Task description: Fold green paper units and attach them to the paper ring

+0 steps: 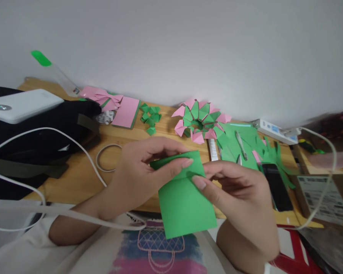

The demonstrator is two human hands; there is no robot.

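A green sheet of paper (187,207) is held up between my two hands, its upper part folded over. My left hand (148,171) pinches the folded edge, thumb on the front and fingers behind. My right hand (237,194) grips the sheet's right side near the fold, with the thumb on its face. Beyond my hands, a pink and green ring of folded paper pieces (198,120) lies on the wooden table (74,186). To its left is a cluster of small folded green pieces (151,116).
A pink paper stack (127,112), a tape ring (98,156) and a black bag with a white power bank (25,104) are at the left. Green scraps with a cutter (241,144), a phone (277,186), a power strip (274,131) and a cardboard box (326,198) are right. White cables cross both sides.
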